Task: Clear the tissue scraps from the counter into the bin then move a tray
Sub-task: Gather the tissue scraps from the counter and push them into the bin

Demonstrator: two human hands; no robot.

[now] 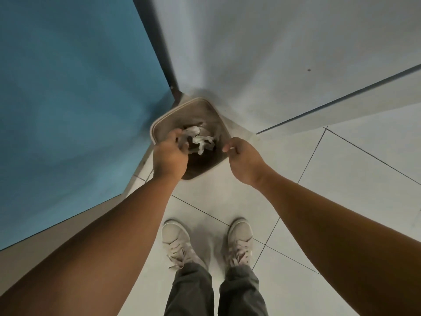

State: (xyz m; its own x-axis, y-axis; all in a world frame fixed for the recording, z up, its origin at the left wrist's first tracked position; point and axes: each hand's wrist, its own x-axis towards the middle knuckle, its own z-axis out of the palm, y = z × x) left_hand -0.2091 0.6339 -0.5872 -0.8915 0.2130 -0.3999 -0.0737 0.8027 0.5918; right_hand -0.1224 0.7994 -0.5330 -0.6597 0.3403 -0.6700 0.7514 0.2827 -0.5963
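Note:
A beige square bin point(197, 101) with a dark inside stands on the floor in a wall corner. My left hand point(169, 157) hangs over the bin's left side, its fingers curled round crumpled white tissue scraps point(185, 138). More white tissue scraps point(202, 142) show just beyond the fingers, above or inside the bin; I cannot tell which. My right hand point(243, 161) is at the bin's right rim, thumb and forefinger pinching a small white scrap point(231, 148). No counter or tray is in view.
A blue panel point(68, 110) rises on the left and a white wall point(262, 53) stands behind the bin. The floor is pale tile point(341, 179). My two light shoes point(175, 240) stand close in front of the bin.

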